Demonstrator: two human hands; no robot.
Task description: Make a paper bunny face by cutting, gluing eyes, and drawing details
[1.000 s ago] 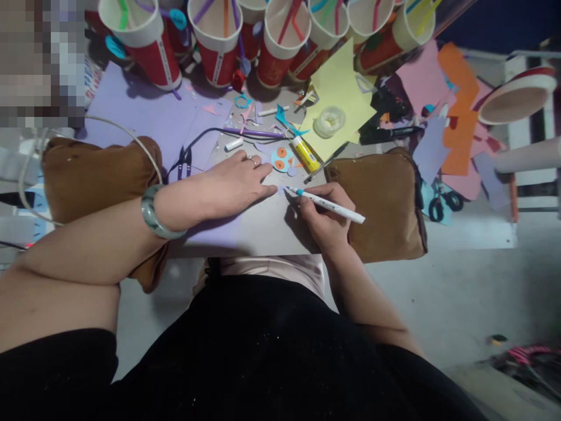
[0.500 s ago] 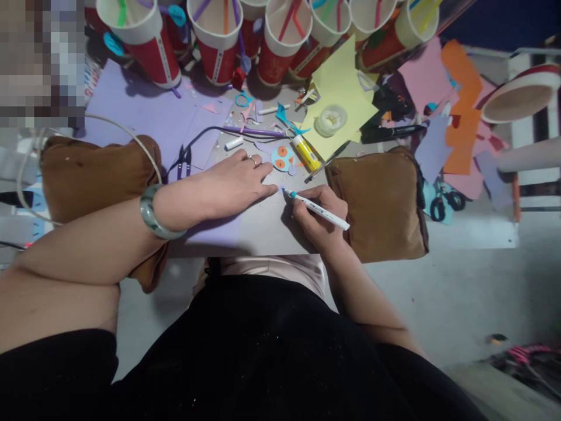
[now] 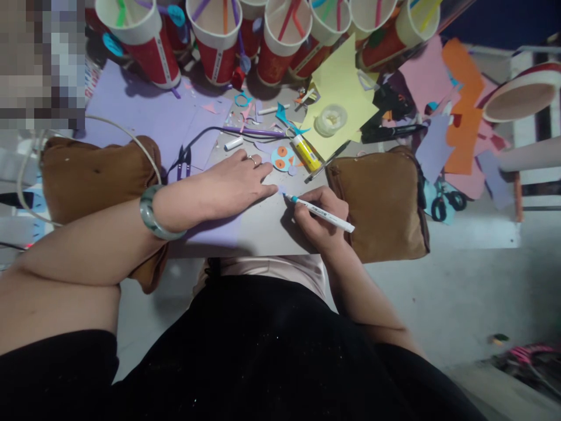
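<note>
My right hand (image 3: pixel 322 217) is closed around a white marker (image 3: pixel 326 215) with a teal collar. The marker's tip points left, at the edge of a tiny lilac paper piece (image 3: pixel 281 189). Stretched over the table, my left hand (image 3: pixel 232 184) lies palm down with its fingers apart, one fingertip at that lilac piece. Just above the fingers is a light-blue round paper face (image 3: pixel 283 158) with orange eye shapes. A yellow glue stick (image 3: pixel 307 153) lies beside the face. Further left rests a white marker cap (image 3: pixel 234 143).
Several red-and-white paper cups (image 3: pixel 283 58) with straws line the back. Brown cushions (image 3: pixel 377 204) flank the work area. Tweezers (image 3: pixel 328 162), a small round tub (image 3: pixel 331 120), black-handled scissors (image 3: pixel 447 206), orange paper (image 3: pixel 462 111) and lilac sheets (image 3: pixel 144 111) lie around. A cable (image 3: pixel 210 130) crosses the table.
My right hand and the marker have shifted slightly to the right and towards me, its tip drawing back a little. My left hand stays in place.
</note>
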